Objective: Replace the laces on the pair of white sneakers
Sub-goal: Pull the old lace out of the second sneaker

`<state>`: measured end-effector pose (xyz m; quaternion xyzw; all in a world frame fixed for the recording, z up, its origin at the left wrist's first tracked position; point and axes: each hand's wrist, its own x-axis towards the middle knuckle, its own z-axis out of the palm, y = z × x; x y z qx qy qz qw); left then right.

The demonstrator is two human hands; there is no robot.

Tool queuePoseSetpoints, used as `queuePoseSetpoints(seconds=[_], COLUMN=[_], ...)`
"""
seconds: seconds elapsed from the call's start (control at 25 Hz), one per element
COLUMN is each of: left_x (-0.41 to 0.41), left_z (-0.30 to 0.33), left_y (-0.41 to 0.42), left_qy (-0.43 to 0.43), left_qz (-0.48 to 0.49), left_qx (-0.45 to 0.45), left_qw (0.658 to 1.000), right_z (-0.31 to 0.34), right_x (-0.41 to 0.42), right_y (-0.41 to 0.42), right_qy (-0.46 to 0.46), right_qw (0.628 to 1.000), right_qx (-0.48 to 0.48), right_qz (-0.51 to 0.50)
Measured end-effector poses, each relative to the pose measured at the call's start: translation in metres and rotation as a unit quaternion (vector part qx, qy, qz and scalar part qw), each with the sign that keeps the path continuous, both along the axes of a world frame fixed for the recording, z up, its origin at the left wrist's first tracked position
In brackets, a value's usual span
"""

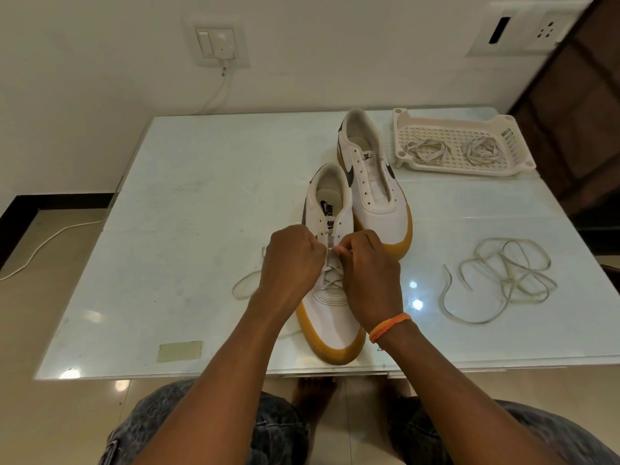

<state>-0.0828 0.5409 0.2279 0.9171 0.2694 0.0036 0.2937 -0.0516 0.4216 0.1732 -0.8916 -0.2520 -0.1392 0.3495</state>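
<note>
Home room: glass table (201, 196), wall switch (216, 41)

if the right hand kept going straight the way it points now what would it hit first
The right hand points up and left, so it would likely first meet the lace that it pinches, then the left hand. Depth is unclear.

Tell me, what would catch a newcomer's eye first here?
Two hands, left hand and right hand, pinch a lace over the near sneaker at the table's front edge. Behind it stands the unlaced sneaker. A loose lace sprawls on the right, and a white basket holds more laces.
</note>
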Motion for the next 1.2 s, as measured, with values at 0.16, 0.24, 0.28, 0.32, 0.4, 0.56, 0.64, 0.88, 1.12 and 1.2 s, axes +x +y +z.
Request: queuePoseSetpoints(seconds=[0.16,0.24,0.28,0.32,0.4,0.56,0.64,0.88,1.12,1.2], left_x=[-0.002,-0.005,-0.006,-0.006,-0.006,-0.007,-0.005,-0.001,0.001,-0.001], left_z=[0.001,0.003,0.006,0.008,0.011,0.009,0.004,0.001,0.003,0.004], left_y=[-0.001,-0.003,-0.002,0.000,0.004,-0.002,-0.005,-0.010,-0.010,0.000], left_qy=[-0.011,-0.046,-0.063,-0.071,-0.067,-0.067,-0.048,0.015,0.022,0.004], left_qz=[0.010,0.023,0.021,0.015,0.007,-0.001,-0.010,-0.034,-0.009,0.026], left_qx=[0.006,0.055,0.072,0.071,0.049,0.063,0.081,0.133,0.090,0.004], left_qw=[1.000,0.997,0.995,0.995,0.997,0.996,0.996,0.990,0.996,1.000], right_z=[0.004,0.005,0.005,0.005,0.004,0.004,0.004,0.003,0.006,0.007], right_x=[0.000,0.002,0.003,0.004,0.004,0.003,0.003,0.000,0.001,0.001], right_y=[0.000,-0.002,-0.002,-0.003,-0.003,-0.001,-0.001,0.001,0.001,-0.001], right_qy=[0.110,0.137,0.138,0.131,0.111,0.071,0.054,0.028,0.040,0.051], right_qw=[0.993,0.990,0.989,0.990,0.993,0.997,0.998,0.999,0.999,0.999], right_qx=[0.028,0.032,0.036,0.038,0.037,0.030,0.034,0.021,0.004,0.004], right_qz=[-0.017,-0.026,-0.025,-0.023,-0.020,-0.012,-0.004,0.027,0.010,0.002])
